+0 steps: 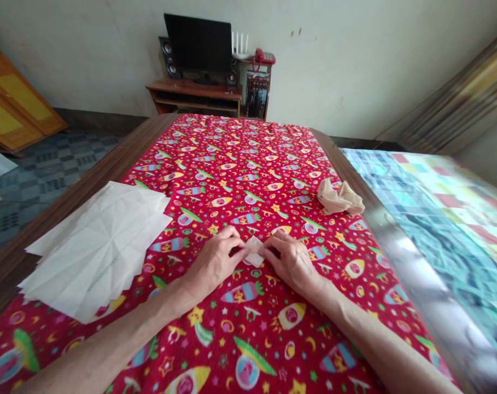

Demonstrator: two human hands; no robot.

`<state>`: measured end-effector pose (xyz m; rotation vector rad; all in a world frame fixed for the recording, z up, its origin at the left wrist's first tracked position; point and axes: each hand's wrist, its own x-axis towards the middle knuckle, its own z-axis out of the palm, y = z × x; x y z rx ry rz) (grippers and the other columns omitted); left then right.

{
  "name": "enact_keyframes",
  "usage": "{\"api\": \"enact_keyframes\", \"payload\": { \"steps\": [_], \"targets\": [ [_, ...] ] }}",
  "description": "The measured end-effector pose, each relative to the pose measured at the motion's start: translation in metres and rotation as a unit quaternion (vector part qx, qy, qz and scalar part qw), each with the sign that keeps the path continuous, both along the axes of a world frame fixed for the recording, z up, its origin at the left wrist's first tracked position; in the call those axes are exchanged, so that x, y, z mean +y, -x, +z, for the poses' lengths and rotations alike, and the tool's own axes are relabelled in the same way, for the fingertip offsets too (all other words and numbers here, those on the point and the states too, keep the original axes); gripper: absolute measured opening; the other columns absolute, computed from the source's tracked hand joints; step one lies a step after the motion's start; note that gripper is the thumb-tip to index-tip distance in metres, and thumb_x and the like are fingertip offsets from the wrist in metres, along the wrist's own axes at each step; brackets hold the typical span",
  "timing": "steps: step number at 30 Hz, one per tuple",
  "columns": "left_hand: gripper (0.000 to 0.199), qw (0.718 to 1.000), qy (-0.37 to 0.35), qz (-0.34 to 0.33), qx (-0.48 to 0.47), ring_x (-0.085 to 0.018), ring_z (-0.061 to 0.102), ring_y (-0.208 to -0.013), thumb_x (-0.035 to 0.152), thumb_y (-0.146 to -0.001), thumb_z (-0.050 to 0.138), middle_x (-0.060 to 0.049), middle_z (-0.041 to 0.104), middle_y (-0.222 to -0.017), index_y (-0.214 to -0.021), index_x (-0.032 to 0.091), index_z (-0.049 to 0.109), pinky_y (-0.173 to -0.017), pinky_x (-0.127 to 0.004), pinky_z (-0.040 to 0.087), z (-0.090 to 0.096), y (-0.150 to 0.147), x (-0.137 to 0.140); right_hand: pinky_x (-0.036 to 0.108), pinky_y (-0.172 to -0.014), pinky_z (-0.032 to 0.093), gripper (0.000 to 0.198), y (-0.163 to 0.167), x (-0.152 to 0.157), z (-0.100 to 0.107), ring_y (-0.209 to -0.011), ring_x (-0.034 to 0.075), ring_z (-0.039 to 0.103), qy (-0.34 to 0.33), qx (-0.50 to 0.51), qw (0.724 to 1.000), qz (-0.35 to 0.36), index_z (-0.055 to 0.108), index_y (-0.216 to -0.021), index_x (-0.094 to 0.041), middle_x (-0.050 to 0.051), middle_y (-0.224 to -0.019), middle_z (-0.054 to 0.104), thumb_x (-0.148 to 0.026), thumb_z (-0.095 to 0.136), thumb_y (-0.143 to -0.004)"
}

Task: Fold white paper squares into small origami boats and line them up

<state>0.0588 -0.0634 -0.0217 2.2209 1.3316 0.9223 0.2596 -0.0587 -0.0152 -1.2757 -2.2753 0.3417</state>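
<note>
Between my two hands, low over the red patterned cloth (248,295), is a small folded piece of whitish paper (254,253). My left hand (220,254) pinches its left edge with thumb and fingertips. On the opposite edge, my right hand (291,257) pinches it the same way. Left of my hands lies a stack of creased off-white paper sheets (104,246), the top one marked with fold lines. A crumpled cream-coloured piece (340,197), folded or bunched up, rests to the right near the cloth's edge.
Dark wooden table edges (121,156) flank the cloth. A bed with a blue patterned cover (428,224) stands to the right. Against the far wall are a monitor (198,46) on a desk (194,90) and a red telephone (264,56). A yellow-orange cabinet (18,98) stands left.
</note>
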Motion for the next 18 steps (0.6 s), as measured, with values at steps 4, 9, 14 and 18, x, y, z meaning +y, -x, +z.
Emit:
{"api": "enact_keyframes", "payload": {
  "steps": [4,9,14,18],
  "targets": [
    [0.014,1.000,0.022,-0.006,-0.020,-0.010,0.055,-0.070,0.018,-0.085,0.060,-0.001,0.053,-0.083,-0.071,0.016,0.064,-0.065,-0.022,0.047,0.004,-0.005,0.000,0.022,-0.062,0.040,0.014,0.000,0.001,-0.002,-0.069,0.012,0.055,0.004,0.000,1.000,-0.002,0.062,-0.078,-0.020,0.000,-0.078,0.059,-0.028,0.058,-0.089],
    [0.014,0.999,0.025,0.009,-0.020,-0.010,0.055,-0.067,0.018,-0.078,0.069,0.001,0.050,-0.079,-0.065,0.016,0.064,-0.061,-0.023,0.045,-0.003,-0.001,0.003,0.022,-0.063,0.041,0.015,0.000,0.001,-0.001,-0.070,0.012,0.055,0.013,-0.004,1.000,0.004,0.063,-0.080,-0.020,0.000,-0.078,0.059,-0.030,0.057,-0.090],
    [0.014,0.999,0.028,0.025,0.019,-0.011,0.055,-0.070,0.018,-0.079,0.068,0.001,0.050,-0.083,-0.067,0.016,0.062,-0.066,-0.024,0.046,0.003,0.001,0.000,0.023,-0.063,0.041,0.013,0.000,0.003,0.000,-0.071,0.013,0.057,0.015,-0.014,1.000,0.009,0.062,-0.081,-0.020,0.001,-0.079,0.060,-0.029,0.058,-0.089],
    [0.015,0.998,0.021,0.037,0.044,-0.012,0.055,-0.073,0.019,-0.082,0.065,0.000,0.050,-0.084,-0.068,0.015,0.060,-0.069,-0.026,0.047,0.007,-0.001,-0.002,0.023,-0.061,0.039,0.015,-0.002,0.005,0.001,-0.069,0.013,0.056,0.007,-0.029,0.999,0.018,0.059,-0.078,-0.019,0.002,-0.077,0.060,-0.028,0.057,-0.089]
  ]
}}
